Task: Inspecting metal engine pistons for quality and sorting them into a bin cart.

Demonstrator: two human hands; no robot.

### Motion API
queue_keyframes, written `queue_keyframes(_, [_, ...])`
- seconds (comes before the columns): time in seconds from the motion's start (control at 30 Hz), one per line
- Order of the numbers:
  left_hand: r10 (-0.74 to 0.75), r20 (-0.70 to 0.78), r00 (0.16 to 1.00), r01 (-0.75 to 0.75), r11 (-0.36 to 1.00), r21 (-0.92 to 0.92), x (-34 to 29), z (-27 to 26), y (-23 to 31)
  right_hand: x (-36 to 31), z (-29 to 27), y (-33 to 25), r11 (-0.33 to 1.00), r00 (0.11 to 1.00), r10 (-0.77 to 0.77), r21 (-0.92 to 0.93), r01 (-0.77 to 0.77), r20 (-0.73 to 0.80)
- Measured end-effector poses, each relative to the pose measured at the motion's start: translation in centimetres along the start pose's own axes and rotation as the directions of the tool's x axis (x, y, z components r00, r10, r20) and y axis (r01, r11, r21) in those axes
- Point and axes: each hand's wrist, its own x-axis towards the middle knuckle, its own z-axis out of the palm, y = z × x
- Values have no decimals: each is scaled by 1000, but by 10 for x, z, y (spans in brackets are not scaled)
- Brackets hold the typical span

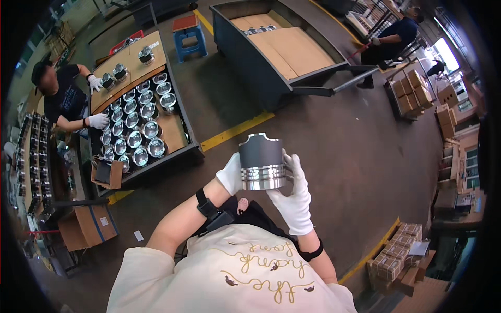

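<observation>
In front of my body I hold a piston (262, 156), crown down, with its dark grey skirt on top and the shiny ring grooves low. My left hand (230, 175), in a white glove, is against its left side, and most of those fingers are hidden behind it. On the other side my right hand (295, 199), also gloved in white, grips the piston with the thumb near its lower rim and the fingers along its side.
On the left, a cart (180, 156) carries rows of shiny pistons (134, 139); a co-worker (65, 99) reaches over it. A large metal cart (250, 49) with cardboard stands ahead, near a blue stool (189, 43). Wrapped bundles (395, 250) lie low right; another person (396, 41) stands far right.
</observation>
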Motion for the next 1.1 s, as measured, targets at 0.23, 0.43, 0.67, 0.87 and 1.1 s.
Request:
queue_keyframes(0.23, [435,-169,885,-341,850,401,65,-2,58,89,34,62,209,854,347,856,-474,388])
queue_keyframes(0.43, [553,460,694,-209,-457,865,102,66,110,216,52,89,-355,823,284,852,-385,491])
queue_keyframes(0.67, [445,571,690,-364,-469,805,159,61,203,333,58,109,-389,784,292,816,-427,549])
queue_keyframes(0.87, [451,494,744,-327,-399,857,200,48,278,415,71,114,-202,825,270,867,-456,496])
queue_keyframes(1.1, [507,611,608,-193,-652,733,277,77,337,506,99,158,-299,846,27,812,-502,533])
